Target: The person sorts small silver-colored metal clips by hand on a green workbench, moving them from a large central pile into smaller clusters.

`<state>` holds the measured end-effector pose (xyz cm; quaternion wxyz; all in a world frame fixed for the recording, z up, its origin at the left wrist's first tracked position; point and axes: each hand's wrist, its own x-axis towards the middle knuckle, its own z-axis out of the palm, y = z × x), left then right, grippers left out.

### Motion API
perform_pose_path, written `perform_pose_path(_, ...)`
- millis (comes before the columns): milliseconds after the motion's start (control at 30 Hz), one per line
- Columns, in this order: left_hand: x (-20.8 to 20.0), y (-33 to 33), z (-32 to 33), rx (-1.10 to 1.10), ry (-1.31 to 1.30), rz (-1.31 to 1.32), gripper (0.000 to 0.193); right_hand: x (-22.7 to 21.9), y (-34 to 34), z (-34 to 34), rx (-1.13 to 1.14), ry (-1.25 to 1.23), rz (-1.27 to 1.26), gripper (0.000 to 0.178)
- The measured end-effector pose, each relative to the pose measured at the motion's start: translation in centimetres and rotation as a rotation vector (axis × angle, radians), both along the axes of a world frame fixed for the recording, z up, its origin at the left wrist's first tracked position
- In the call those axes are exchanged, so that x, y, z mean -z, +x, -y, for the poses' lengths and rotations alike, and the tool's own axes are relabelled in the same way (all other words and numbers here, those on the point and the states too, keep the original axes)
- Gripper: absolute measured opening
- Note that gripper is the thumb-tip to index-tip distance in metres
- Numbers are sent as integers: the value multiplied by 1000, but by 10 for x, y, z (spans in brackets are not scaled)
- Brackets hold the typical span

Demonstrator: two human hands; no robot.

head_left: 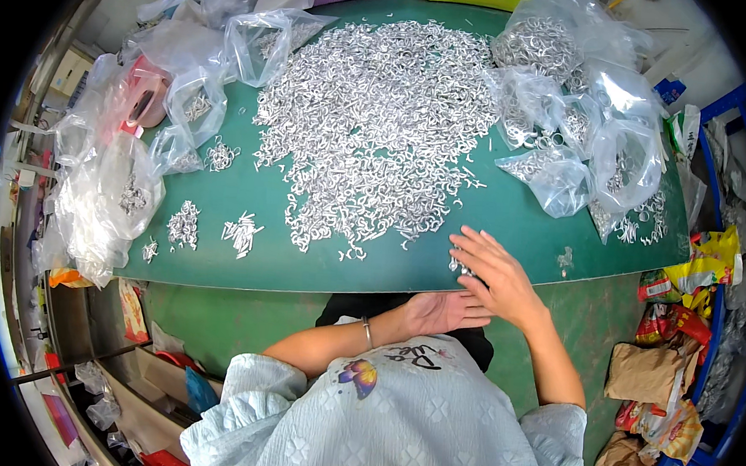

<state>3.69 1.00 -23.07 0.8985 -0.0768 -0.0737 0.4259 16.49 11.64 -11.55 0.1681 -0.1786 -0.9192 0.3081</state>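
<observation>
My right hand lies over the table's near edge with its fingers stretched out, palm down. Beneath and beside its fingers are a few small silver metal pieces, partly hidden by the hand. Just below the edge, my left hand is turned palm up with its fingers extended, their tips covered by the right hand. Nothing shows in the left palm. A wide heap of small curved silver pieces spreads over the green table, its near end to the left of my right hand.
Small piles of silver pieces and a pile of straight pieces sit at the table's left. Transparent bags of parts stand on the right, more plastic bags on the left. Food packets fill a blue rack at the right.
</observation>
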Motion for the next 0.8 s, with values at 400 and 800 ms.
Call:
perform_pose_path(400,-22,4,0,-66,-184,39,59,35,27,67,15,236,-110,32)
perform_pose_path(800,-82,-8,-8,429,-168,-885,28,20,54,20,743,280,-438,24)
